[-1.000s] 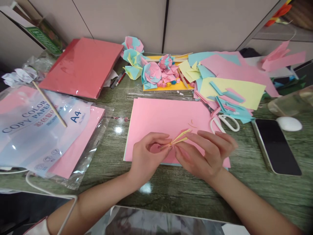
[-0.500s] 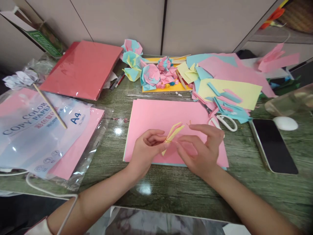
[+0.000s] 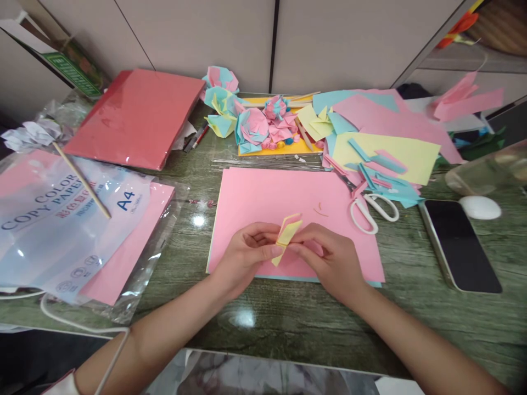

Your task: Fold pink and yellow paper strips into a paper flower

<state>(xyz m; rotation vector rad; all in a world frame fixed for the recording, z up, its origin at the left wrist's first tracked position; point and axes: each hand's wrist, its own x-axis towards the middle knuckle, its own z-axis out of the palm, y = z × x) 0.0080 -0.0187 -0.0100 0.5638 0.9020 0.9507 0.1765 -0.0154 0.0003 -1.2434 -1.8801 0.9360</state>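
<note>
A small folded strip of yellow and pink paper [image 3: 289, 230] stands upright between my hands, fanned at the top and drawn in at its waist. A thin yellowish band seems to circle that waist. My left hand [image 3: 249, 249] pinches the paper from the left, thumb in front. From the right, the thumb and forefinger of my right hand [image 3: 329, 255] close on its waist; whether they also grip the band is hidden. Under both hands lies a stack of paper with a pink sheet [image 3: 255, 192] on top. Two thin brownish curved pieces [image 3: 320, 210] rest on that sheet.
White-handled scissors [image 3: 364, 214] lie at the stack's upper right, near a phone [image 3: 461, 244] and a white mouse [image 3: 480, 207]. Paper flowers [image 3: 253, 125] and coloured scraps sit at the back. Leftward are a pack of copy paper [image 3: 82, 219] and a red folder [image 3: 135, 118].
My right hand has moved left and down, and its spread fingers have closed at the folded paper's waist. The paper has turned slightly and stands more upright. More of the scissors' handle shows.
</note>
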